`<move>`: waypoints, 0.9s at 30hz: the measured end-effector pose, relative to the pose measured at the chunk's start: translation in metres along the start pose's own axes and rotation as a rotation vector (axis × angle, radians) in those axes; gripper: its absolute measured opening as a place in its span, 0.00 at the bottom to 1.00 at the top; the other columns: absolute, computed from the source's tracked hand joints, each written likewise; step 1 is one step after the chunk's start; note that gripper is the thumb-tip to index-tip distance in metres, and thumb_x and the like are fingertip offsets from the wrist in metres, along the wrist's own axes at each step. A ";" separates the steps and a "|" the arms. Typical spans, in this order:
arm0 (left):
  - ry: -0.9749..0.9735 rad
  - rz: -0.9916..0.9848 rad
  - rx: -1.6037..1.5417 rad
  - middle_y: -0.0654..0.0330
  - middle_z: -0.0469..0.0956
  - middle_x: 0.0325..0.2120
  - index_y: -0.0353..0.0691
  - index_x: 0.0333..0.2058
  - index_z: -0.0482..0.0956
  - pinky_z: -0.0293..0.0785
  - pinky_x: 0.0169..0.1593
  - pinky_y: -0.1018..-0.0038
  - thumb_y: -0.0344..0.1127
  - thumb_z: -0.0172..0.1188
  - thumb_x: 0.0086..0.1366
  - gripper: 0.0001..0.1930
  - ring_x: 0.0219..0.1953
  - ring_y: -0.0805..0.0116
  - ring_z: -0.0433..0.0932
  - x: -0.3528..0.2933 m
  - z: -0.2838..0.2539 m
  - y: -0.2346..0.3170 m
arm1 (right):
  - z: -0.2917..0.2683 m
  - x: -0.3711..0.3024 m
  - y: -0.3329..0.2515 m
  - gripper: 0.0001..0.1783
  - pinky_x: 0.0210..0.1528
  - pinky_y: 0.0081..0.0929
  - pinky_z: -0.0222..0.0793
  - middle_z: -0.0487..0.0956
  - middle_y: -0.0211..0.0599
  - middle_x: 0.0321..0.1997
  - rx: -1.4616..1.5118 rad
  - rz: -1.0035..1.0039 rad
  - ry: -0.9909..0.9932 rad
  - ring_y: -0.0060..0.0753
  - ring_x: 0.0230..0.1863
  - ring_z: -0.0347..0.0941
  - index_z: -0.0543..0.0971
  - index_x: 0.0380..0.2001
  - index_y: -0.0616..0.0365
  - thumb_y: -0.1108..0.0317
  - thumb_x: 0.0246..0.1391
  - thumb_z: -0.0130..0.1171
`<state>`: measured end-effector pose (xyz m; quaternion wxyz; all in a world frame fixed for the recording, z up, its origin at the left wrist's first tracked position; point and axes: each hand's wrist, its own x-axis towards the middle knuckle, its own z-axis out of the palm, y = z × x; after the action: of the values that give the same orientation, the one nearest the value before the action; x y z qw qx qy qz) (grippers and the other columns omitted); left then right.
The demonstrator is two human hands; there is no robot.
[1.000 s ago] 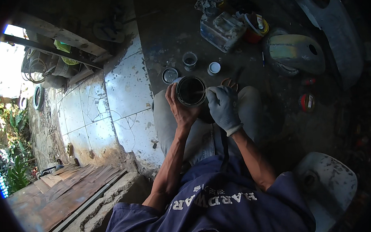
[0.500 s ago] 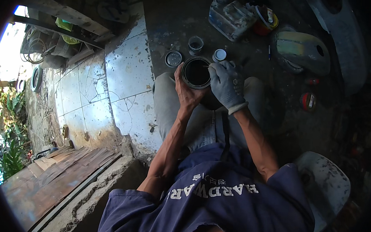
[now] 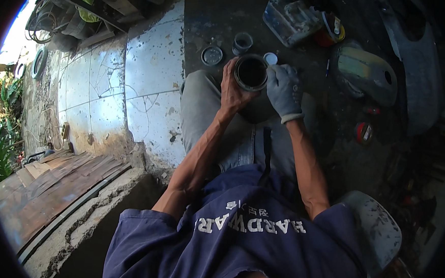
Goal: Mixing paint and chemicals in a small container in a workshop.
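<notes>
My left hand [image 3: 231, 91], bare, wraps around the left side of an open round can [image 3: 251, 73]. The can is held over my lap, and its inside looks dark. My right hand [image 3: 285, 92], in a grey glove, is closed at the can's right rim. A thin thing seems to be pinched in its fingertips, but it is too small and dark to name. Just beyond the can are a small clear cup [image 3: 242, 42] with dark residue and a round white-topped container [image 3: 270, 58]. A round metal lid [image 3: 212, 56] lies to the left.
A paint-stained plastic jug [image 3: 292, 22] and a red tub [image 3: 329, 29] stand at the far right. Nearby lie a pen [image 3: 327, 68], a curved painted panel [image 3: 366, 71] and a red round tin [image 3: 364, 133]. A stained white chair [image 3: 372, 229] is behind my right arm.
The can and both hands have moved slightly away from me and to the right, closer to the white-topped container. The whole view has also shifted a little.
</notes>
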<state>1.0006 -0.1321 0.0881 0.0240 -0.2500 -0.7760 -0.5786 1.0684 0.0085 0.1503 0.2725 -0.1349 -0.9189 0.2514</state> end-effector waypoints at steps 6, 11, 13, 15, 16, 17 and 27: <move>-0.022 -0.104 -0.038 0.47 0.72 0.61 0.36 0.65 0.66 0.68 0.68 0.55 0.37 0.81 0.41 0.50 0.66 0.44 0.69 -0.002 0.005 -0.004 | 0.008 -0.003 0.005 0.09 0.43 0.50 0.74 0.84 0.45 0.34 0.047 0.050 -0.022 0.52 0.38 0.80 0.83 0.30 0.53 0.62 0.62 0.60; -0.037 -0.031 0.042 0.47 0.72 0.61 0.36 0.66 0.65 0.69 0.68 0.57 0.41 0.83 0.41 0.53 0.65 0.47 0.71 -0.002 0.007 -0.010 | 0.008 -0.013 0.010 0.08 0.43 0.45 0.75 0.83 0.44 0.34 -0.145 0.051 -0.207 0.51 0.39 0.80 0.85 0.38 0.56 0.65 0.63 0.62; -0.028 -0.084 -0.025 0.46 0.73 0.61 0.36 0.64 0.67 0.67 0.69 0.56 0.38 0.81 0.41 0.50 0.66 0.45 0.70 -0.004 0.010 -0.010 | 0.014 -0.012 0.012 0.08 0.43 0.45 0.75 0.83 0.43 0.35 -0.024 0.109 -0.119 0.50 0.39 0.80 0.85 0.38 0.56 0.65 0.63 0.62; -0.047 -0.072 -0.007 0.46 0.72 0.61 0.35 0.64 0.68 0.67 0.69 0.56 0.38 0.81 0.40 0.50 0.66 0.45 0.70 -0.004 0.008 -0.010 | 0.019 -0.011 0.018 0.08 0.44 0.43 0.76 0.84 0.43 0.36 0.093 0.147 0.040 0.49 0.41 0.81 0.85 0.37 0.56 0.64 0.63 0.62; -0.057 -0.050 0.010 0.46 0.72 0.61 0.35 0.64 0.68 0.67 0.69 0.56 0.38 0.82 0.39 0.51 0.66 0.45 0.70 -0.003 0.009 -0.010 | 0.018 -0.017 0.019 0.08 0.44 0.43 0.76 0.84 0.43 0.36 0.089 0.159 0.032 0.49 0.41 0.81 0.85 0.37 0.56 0.64 0.63 0.62; -0.051 -0.037 0.029 0.46 0.72 0.61 0.35 0.64 0.68 0.68 0.69 0.56 0.38 0.82 0.38 0.51 0.66 0.46 0.70 -0.001 0.010 -0.014 | 0.020 -0.018 0.018 0.08 0.45 0.43 0.77 0.85 0.43 0.37 0.053 0.130 -0.005 0.50 0.41 0.81 0.86 0.37 0.56 0.64 0.62 0.63; -0.086 -0.044 0.041 0.47 0.72 0.60 0.35 0.65 0.67 0.68 0.68 0.56 0.38 0.82 0.38 0.53 0.65 0.46 0.70 -0.006 0.013 -0.030 | 0.028 -0.026 0.020 0.07 0.44 0.41 0.77 0.85 0.41 0.38 0.029 -0.040 -0.112 0.48 0.41 0.82 0.86 0.38 0.56 0.66 0.60 0.65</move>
<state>0.9966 -0.1288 0.0554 -0.0171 -0.2570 -0.7931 -0.5519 1.0758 0.0043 0.1084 0.2274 -0.0983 -0.9315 0.2662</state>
